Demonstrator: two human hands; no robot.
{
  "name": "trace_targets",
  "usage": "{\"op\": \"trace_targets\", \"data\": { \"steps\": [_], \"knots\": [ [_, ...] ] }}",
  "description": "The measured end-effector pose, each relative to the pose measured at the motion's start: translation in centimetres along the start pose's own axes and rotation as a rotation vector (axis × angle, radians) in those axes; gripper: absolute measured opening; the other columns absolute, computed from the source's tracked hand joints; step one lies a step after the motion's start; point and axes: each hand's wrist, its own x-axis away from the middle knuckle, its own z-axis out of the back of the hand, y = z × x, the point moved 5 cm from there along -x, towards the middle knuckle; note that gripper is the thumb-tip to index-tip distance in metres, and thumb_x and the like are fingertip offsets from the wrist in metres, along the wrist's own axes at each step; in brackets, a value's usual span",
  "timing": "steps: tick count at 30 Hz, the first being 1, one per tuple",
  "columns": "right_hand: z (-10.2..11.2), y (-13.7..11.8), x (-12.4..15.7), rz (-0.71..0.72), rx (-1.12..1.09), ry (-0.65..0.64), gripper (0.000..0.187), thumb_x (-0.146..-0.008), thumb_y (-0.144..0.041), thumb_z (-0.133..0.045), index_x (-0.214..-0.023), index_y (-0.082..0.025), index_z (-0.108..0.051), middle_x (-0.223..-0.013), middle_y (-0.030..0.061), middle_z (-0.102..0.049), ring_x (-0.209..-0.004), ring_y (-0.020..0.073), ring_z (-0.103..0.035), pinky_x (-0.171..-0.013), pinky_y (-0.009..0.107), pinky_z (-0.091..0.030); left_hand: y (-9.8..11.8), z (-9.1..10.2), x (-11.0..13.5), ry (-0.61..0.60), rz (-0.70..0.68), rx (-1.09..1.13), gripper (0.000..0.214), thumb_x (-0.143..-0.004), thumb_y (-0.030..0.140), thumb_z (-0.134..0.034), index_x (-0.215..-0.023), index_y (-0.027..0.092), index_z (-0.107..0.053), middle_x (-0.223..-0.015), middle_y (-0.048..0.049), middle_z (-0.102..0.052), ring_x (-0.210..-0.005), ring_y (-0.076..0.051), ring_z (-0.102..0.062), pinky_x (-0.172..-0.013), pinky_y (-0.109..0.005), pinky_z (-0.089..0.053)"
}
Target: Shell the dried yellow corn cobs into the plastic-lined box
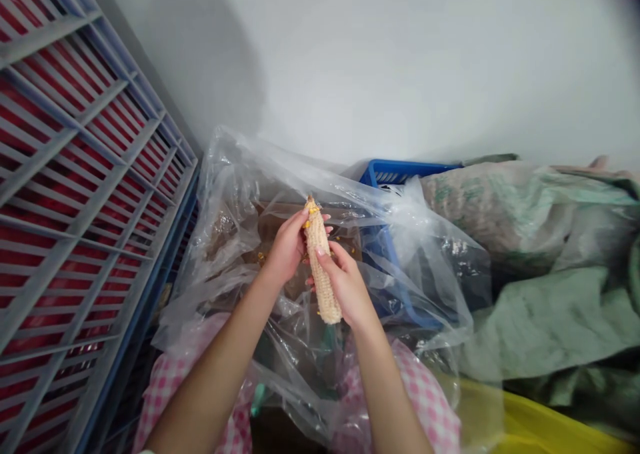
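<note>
A corn cob [324,277], mostly bare and pale, slants across the middle of the view. Only a few yellow kernels [313,209] cling near its far tip. My left hand [289,246] grips the cob by its upper part, thumb close to those kernels. Lower down, my right hand [346,277] is closed around the middle of the cob with the thumb on top. Beneath both hands spreads a clear plastic bag [235,167], with some loose kernels [345,241] lying inside over a brown surface. Some fingertips are hidden behind the cob.
Stacked plastic crates [75,134] with slatted sides and red contents rise on the left. A blue basket [370,174] stands right of the bag, beside woven sacks [500,207] and a yellow sheet [530,417]. A pale wall [400,61] closes off the far side.
</note>
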Motion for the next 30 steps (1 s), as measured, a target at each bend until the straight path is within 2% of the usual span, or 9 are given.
{"op": "trace_targets", "data": {
  "steps": [3, 5, 9, 12, 15, 18, 21, 26, 30],
  "knots": [
    [-0.1, -0.3, 0.0, 0.042, 0.077, 0.007, 0.026, -0.075, -0.040, -0.055, -0.095, -0.024, -0.054, -0.071, -0.0027, -0.053, -0.046, 0.0082, -0.051, -0.042, 0.022, -0.043, 0.2, 0.4, 0.0, 0.069, -0.009, -0.018, 0.034, -0.075, 0.045, -0.052, -0.089, 0.015, -0.059, -0.082, -0.0054, -0.066, -0.069, -0.015, -0.063, -0.062, -0.025, -0.050],
    [-0.1, -0.2, 0.1, 0.032, 0.072, 0.009, 0.027, -0.075, -0.041, -0.054, -0.095, -0.024, -0.054, -0.071, -0.0026, -0.054, -0.046, 0.0082, -0.051, -0.042, 0.022, -0.043, 0.4, 0.3, 0.2, 0.085, -0.031, -0.052, 0.030, -0.073, 0.040, -0.057, -0.088, 0.014, -0.058, -0.084, -0.0053, -0.066, -0.069, -0.014, -0.062, -0.060, -0.024, -0.049],
    [0.1, 0.2, 0.1, -0.042, -0.081, -0.003, 0.028, -0.074, -0.043, -0.056, -0.093, -0.023, -0.053, -0.075, -0.0014, -0.059, -0.042, 0.0077, -0.050, -0.039, 0.021, -0.041, 0.5, -0.4, 0.8, 0.007, 0.019, -0.072, 0.024, -0.074, 0.029, -0.056, -0.094, 0.017, -0.058, -0.097, -0.0056, -0.064, -0.073, -0.014, -0.061, -0.048, -0.018, -0.043],
    [0.2, 0.0, 0.2, -0.069, -0.219, -0.012, 0.026, -0.073, -0.041, -0.056, -0.091, -0.022, -0.052, -0.074, -0.0006, -0.062, -0.043, 0.0083, -0.052, -0.038, 0.020, -0.040, 0.6, -1.1, 1.0, -0.083, 0.056, -0.054, 0.030, -0.075, 0.025, -0.053, -0.104, 0.020, -0.056, -0.098, -0.0053, -0.064, -0.068, -0.013, -0.060, -0.035, -0.016, -0.031],
    [0.1, -0.1, 0.2, -0.094, -0.286, -0.002, 0.024, -0.075, -0.041, -0.052, -0.088, -0.021, -0.051, -0.069, -0.0008, -0.060, -0.042, 0.0088, -0.052, -0.037, 0.020, -0.040, 0.3, -1.2, 0.8, -0.106, 0.080, -0.043, 0.036, -0.078, 0.038, -0.049, -0.108, 0.020, -0.055, -0.087, -0.0063, -0.066, -0.058, -0.013, -0.059, -0.031, -0.017, -0.023],
    [0.2, 0.4, 0.0, -0.086, -0.165, 0.056, 0.028, -0.076, -0.046, -0.050, -0.088, -0.022, -0.052, -0.064, -0.0019, -0.058, -0.039, 0.0086, -0.050, -0.037, 0.020, -0.040, -0.3, -0.5, 0.4, -0.007, 0.064, -0.129, 0.043, -0.076, 0.051, -0.048, -0.100, 0.017, -0.059, -0.083, -0.0072, -0.066, -0.060, -0.014, -0.060, -0.038, -0.019, -0.036],
    [0.4, 0.6, -0.1, -0.025, 0.009, 0.099, 0.033, -0.076, -0.051, -0.049, -0.093, -0.024, -0.053, -0.062, -0.0033, -0.054, -0.038, 0.0085, -0.048, -0.036, 0.021, -0.041, -0.6, -0.2, 0.2, 0.019, 0.009, -0.216, 0.035, -0.074, 0.044, -0.056, -0.095, 0.016, -0.059, -0.089, -0.0078, -0.067, -0.068, -0.016, -0.063, -0.057, -0.024, -0.048],
    [0.8, 0.5, 0.1, -0.066, -0.112, 0.073, 0.033, -0.076, -0.053, -0.048, -0.086, -0.022, -0.050, -0.064, -0.0029, -0.056, -0.038, 0.0081, -0.049, -0.037, 0.021, -0.040, -0.5, -0.4, 0.2, -0.085, -0.048, -0.286, 0.035, -0.077, 0.040, -0.053, -0.104, 0.018, -0.059, -0.097, -0.0071, -0.066, -0.079, -0.018, -0.062, -0.061, -0.024, -0.047],
    [0.9, 0.1, 0.1, -0.028, -0.133, 0.078, 0.033, -0.076, -0.053, -0.048, -0.087, -0.021, -0.049, -0.066, -0.0022, -0.059, -0.039, 0.0082, -0.050, -0.038, 0.021, -0.040, -0.8, -0.4, 0.1, -0.070, -0.017, -0.203, 0.039, -0.081, 0.043, -0.043, -0.105, 0.016, -0.059, -0.089, -0.0072, -0.067, -0.075, -0.018, -0.062, -0.058, -0.024, -0.045]
  ]
}}
